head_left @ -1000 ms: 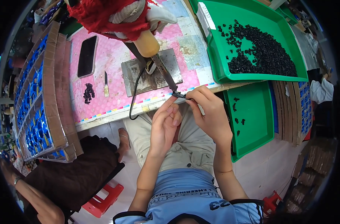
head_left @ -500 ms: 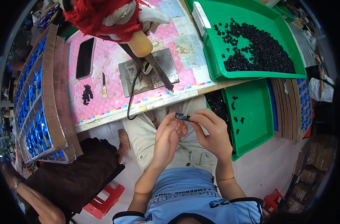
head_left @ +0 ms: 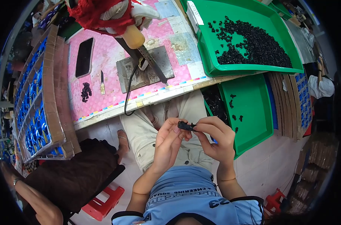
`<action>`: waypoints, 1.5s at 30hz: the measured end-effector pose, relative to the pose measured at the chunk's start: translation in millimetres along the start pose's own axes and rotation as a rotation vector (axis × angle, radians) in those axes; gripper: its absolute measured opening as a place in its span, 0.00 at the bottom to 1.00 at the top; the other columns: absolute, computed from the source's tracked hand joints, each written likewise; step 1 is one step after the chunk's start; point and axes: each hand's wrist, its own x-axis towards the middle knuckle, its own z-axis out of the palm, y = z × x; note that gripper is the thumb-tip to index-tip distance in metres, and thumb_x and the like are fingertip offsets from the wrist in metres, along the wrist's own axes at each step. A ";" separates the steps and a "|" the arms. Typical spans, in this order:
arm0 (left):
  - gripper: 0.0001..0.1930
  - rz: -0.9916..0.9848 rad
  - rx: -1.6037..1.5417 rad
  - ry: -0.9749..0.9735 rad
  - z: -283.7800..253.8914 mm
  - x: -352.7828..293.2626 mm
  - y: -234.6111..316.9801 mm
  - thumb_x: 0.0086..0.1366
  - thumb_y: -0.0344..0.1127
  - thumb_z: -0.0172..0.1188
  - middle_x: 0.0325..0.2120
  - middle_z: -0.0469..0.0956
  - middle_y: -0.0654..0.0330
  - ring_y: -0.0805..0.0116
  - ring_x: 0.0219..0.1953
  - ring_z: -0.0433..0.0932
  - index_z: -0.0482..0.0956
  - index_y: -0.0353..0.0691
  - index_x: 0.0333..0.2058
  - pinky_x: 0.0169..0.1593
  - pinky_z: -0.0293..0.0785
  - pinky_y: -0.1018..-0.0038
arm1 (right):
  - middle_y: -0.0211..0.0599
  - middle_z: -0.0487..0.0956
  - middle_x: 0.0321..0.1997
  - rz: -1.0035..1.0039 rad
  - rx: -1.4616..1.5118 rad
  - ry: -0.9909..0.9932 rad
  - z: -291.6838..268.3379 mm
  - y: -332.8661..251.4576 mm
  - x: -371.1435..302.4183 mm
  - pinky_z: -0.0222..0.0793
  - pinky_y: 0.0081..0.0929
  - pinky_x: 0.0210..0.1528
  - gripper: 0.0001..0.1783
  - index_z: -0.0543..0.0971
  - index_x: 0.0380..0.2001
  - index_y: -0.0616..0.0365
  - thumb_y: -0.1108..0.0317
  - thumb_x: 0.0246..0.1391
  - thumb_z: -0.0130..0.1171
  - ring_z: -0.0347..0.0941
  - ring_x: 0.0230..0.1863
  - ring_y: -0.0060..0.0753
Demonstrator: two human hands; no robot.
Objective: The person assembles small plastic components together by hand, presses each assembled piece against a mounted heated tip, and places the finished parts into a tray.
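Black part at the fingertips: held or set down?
Held: the left hand and right hand grip the black part, clear of the table.

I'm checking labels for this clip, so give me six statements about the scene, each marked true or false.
1. The left hand and right hand both hold a small black part. True.
2. The phone lies right of the knife. False: it lies left of it.
3. A pile of black pieces sits in the upper green tray. True.
4. The soldering iron touches the small black part. False: they are apart.
5. The lower green tray holds a few loose pieces. True.
6. The stool at lower left is blue. False: it is red.
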 end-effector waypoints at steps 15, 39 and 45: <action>0.04 0.074 0.114 -0.057 12.7 -10.2 -6.1 0.58 0.29 0.45 0.32 0.67 0.57 0.72 0.30 0.66 0.63 0.37 0.32 0.35 0.61 0.78 | 0.38 0.72 0.23 0.018 0.058 0.063 -13.7 -5.3 -16.0 0.63 0.18 0.21 0.10 0.73 0.21 0.62 0.84 0.28 0.57 0.69 0.21 0.30; 0.06 -0.199 0.275 -0.102 1.3 -26.9 -58.5 0.56 0.29 0.41 0.26 0.65 0.61 0.74 0.29 0.64 0.64 0.35 0.32 0.36 0.59 0.80 | 0.41 0.74 0.16 1.268 -0.124 0.689 -75.0 368.2 -230.9 0.68 0.22 0.15 0.13 0.73 0.20 0.67 0.65 0.45 0.54 0.71 0.14 0.28; 0.05 -0.154 0.278 -0.049 -10.0 -29.4 -51.2 0.57 0.29 0.42 0.24 0.65 0.64 0.77 0.28 0.63 0.65 0.36 0.31 0.34 0.58 0.83 | 0.41 0.70 0.11 0.900 -0.589 0.492 -20.5 321.0 -189.2 0.62 0.28 0.20 0.08 0.74 0.23 0.63 0.69 0.39 0.51 0.67 0.14 0.30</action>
